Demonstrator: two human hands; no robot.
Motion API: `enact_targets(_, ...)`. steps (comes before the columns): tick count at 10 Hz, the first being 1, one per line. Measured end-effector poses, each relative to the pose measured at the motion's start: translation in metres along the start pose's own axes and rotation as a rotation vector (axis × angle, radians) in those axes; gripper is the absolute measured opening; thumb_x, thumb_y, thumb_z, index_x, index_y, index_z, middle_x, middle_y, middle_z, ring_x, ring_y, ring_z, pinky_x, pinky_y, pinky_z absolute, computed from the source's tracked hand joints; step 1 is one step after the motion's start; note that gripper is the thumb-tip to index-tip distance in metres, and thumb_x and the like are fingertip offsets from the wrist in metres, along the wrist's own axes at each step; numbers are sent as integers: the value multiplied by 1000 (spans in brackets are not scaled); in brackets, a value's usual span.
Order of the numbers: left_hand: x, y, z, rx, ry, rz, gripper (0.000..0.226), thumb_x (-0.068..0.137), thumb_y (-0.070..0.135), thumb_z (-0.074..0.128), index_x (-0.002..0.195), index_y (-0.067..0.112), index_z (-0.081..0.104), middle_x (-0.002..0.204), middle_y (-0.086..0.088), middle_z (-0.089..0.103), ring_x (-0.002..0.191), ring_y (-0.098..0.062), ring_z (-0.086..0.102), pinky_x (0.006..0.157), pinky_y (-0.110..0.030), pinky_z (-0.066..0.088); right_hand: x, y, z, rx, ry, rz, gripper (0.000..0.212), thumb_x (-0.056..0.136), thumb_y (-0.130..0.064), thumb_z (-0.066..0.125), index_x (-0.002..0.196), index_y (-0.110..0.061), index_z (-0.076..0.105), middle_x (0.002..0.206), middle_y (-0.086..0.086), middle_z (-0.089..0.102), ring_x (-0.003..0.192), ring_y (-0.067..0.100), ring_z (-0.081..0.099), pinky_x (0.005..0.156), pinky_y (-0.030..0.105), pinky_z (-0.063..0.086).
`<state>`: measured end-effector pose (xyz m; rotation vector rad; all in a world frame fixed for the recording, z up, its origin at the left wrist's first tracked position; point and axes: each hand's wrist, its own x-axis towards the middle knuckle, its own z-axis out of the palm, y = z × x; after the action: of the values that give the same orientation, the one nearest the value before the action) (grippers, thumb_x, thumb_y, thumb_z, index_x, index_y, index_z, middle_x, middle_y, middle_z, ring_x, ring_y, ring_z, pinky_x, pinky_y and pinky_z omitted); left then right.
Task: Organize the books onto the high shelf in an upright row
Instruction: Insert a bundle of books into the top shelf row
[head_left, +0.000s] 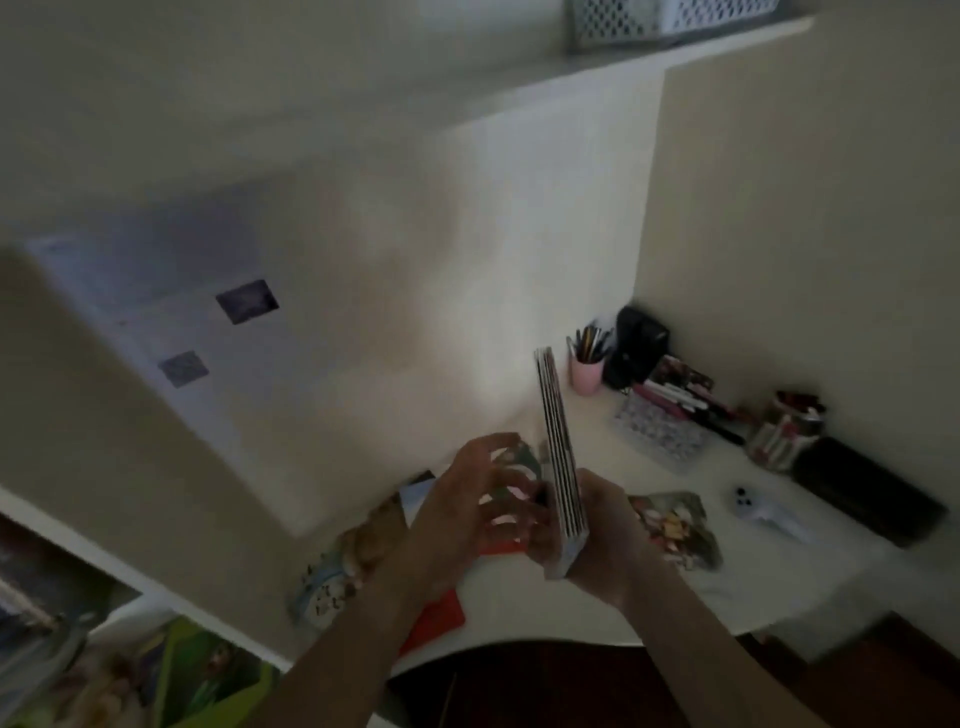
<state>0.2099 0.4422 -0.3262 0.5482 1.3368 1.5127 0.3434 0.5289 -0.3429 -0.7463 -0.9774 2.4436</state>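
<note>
Gripping an upright stack of books (560, 457) (above the desk (597, 603)): right hand (605, 530); left hand (483, 499) spread beside.

A white desk (613, 618) carries a pink pen cup (587, 375), a black object (640, 338) beside it, a clear tray (657, 431) of pens, a jar (787, 431), a dark case (867, 499) and a small white device (769, 517). Picture books (675, 525) and a red one (441, 616) lie flat near its front edge. High up, a shelf (727, 44) holds what seems a perforated white basket (670, 18), though blur hides detail.
</note>
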Motion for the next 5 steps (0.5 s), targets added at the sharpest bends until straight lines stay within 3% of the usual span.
enact_targets(1,27,-42,17,-14,51,-70,54,91,52,70,121,7,61,92,-8,75,76,-21,73,69,-35,61,23,13,-65,-19,61,161,22,88,-24,55,98,-6,64,82,10,70,70,24,67,70,34,54)
enact_targets(2,51,-81,31,64,137,-131,39,103,46,55,124,15,66,115,-12,75,103,-29,74,90,-46,59,37,20,-130,-61,220,294,31,90,-25,57,109,-2,67,94,17,73,72,29,70,63,32,55)
enact_targets(3,74,-111,54,105,173,-180,33,97,34,66,126,20,68,118,-11,74,107,-27,72,89,-41,57,46,13,-188,-213,474,272,21,95,-19,57,111,-7,63,95,17,75,71,29,73,52,30,54)
enact_targets(4,112,-151,74,329,178,-204,27,94,11,72,116,27,76,105,7,79,100,-14,74,86,-32,60,63,7,-249,-481,633,185,22,98,-15,56,120,-12,54,103,12,69,82,23,69,58,34,56)
enact_targets(5,150,-191,95,429,229,-241,30,93,-3,70,107,22,77,89,14,79,88,-9,75,76,-21,58,83,3,-294,-765,672,204,34,98,-22,60,127,-12,46,109,9,61,90,25,63,72,44,56)
